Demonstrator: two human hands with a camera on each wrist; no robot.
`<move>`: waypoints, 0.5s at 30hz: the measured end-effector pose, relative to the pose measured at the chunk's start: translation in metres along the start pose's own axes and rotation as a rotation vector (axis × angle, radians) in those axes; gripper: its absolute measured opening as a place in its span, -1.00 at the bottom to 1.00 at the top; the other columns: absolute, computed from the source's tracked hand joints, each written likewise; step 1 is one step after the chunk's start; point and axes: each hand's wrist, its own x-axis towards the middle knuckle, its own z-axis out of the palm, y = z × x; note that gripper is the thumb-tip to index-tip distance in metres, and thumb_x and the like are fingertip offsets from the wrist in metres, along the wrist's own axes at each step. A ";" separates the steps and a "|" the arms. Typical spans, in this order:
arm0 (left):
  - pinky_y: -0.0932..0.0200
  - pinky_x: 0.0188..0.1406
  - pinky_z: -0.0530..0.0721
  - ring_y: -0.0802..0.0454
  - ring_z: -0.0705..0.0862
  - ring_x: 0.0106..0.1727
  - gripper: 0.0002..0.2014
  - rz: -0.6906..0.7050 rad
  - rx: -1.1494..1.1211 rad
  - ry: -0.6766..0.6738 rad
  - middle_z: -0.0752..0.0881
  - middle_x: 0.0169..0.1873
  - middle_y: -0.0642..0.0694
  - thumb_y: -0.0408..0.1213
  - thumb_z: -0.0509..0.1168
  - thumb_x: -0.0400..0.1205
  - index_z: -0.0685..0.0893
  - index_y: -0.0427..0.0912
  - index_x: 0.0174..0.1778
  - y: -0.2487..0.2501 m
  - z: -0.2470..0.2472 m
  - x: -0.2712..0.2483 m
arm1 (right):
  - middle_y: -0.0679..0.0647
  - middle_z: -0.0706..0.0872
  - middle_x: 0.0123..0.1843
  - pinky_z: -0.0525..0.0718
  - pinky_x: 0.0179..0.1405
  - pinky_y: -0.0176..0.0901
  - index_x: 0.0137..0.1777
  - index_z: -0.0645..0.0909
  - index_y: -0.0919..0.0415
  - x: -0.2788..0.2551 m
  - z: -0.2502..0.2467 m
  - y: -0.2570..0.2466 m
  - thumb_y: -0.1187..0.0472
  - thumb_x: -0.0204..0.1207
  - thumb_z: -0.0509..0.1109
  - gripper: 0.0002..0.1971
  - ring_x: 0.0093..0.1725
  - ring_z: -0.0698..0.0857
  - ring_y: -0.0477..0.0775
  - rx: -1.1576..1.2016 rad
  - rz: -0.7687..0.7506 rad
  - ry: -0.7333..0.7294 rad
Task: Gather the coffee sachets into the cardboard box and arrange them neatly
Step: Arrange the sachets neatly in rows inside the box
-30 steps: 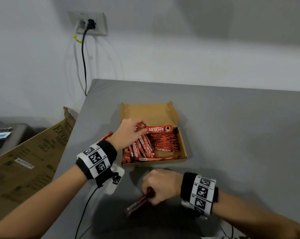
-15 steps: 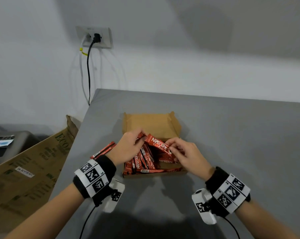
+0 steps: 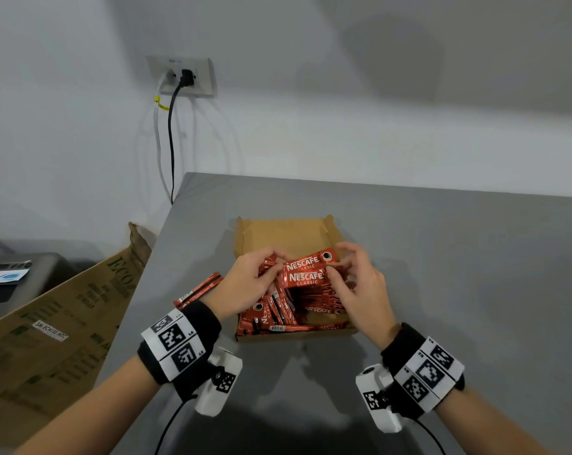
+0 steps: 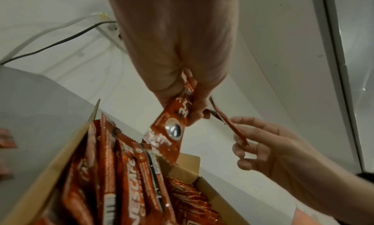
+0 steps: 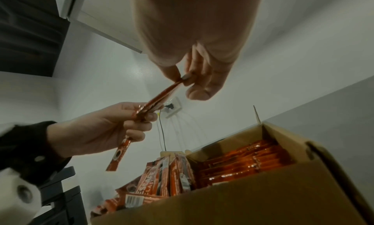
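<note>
An open cardboard box [image 3: 286,236] sits on the grey table [image 3: 458,274], filled with several red coffee sachets [image 3: 278,310]. Above it, two sachets [image 3: 307,272] are held flat, one over the other. My left hand [image 3: 271,269] grips their left ends and my right hand [image 3: 335,269] pinches their right ends. In the left wrist view my left hand [image 4: 188,110] also holds a sachet [image 4: 170,135] that hangs down toward the box. In the right wrist view my right hand [image 5: 183,80] pinches the sachets' end [image 5: 161,95]. Loose sachets [image 3: 197,290] lie left of the box.
A large flattened carton [image 3: 58,323] leans against the table's left edge. A wall socket [image 3: 182,77] with a black cable [image 3: 170,142] is behind the table. Grey tabletop stretches to the right of the box and toward me.
My right hand left the table's near edge with a sachet and came up to the box. Both hands now hold two sachets together above it.
</note>
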 end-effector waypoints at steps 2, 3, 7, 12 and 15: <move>0.14 -0.35 0.60 0.16 0.54 -0.51 -0.80 0.044 0.050 -0.013 0.58 -0.55 0.07 -0.36 0.16 0.69 0.61 0.05 0.02 0.001 0.001 -0.002 | -0.12 0.66 -0.06 0.62 -0.26 -0.53 0.32 0.47 0.10 0.001 0.002 0.001 0.35 0.55 0.33 -0.64 -0.27 0.68 -0.23 -0.036 0.002 -0.009; 0.18 -0.40 0.58 0.15 0.52 -0.51 -0.80 0.065 0.073 -0.026 0.58 -0.56 0.09 -0.36 0.16 0.69 0.62 0.02 0.03 0.004 0.001 -0.003 | -0.06 0.67 -0.02 0.60 -0.29 -0.55 0.25 0.55 0.16 0.001 0.002 0.000 0.43 0.53 0.33 -0.68 -0.31 0.68 -0.22 -0.041 -0.002 -0.011; 0.06 -0.53 0.52 0.02 0.49 -0.54 -0.80 0.113 0.139 0.102 0.63 -0.51 0.22 -0.38 0.19 0.67 0.61 -0.05 0.13 0.007 0.004 -0.002 | 0.10 0.70 -0.22 0.62 -0.42 -0.48 -0.10 0.61 0.12 0.000 0.003 0.000 0.47 0.51 0.35 -0.79 -0.44 0.69 -0.16 0.046 0.005 0.023; 0.34 -0.47 0.59 0.23 0.59 -0.48 -0.83 0.099 0.114 0.088 0.61 -0.42 0.11 -0.34 0.24 0.65 0.55 0.08 -0.10 0.007 0.004 -0.001 | -0.07 0.71 -0.27 0.68 -0.33 -0.40 -0.08 0.57 0.18 0.006 -0.002 0.011 0.37 0.57 0.32 -0.92 -0.37 0.72 -0.15 0.083 0.034 0.218; 0.47 -0.44 0.57 0.27 0.65 -0.42 -0.89 0.067 0.102 0.132 0.63 -0.31 0.13 -0.35 0.25 0.64 0.55 -0.02 -0.12 0.008 0.010 0.001 | -0.16 0.71 -0.20 0.67 -0.24 -0.44 -0.08 0.54 0.10 0.004 0.002 0.008 0.37 0.58 0.30 -0.87 -0.20 0.73 -0.18 0.061 -0.008 0.177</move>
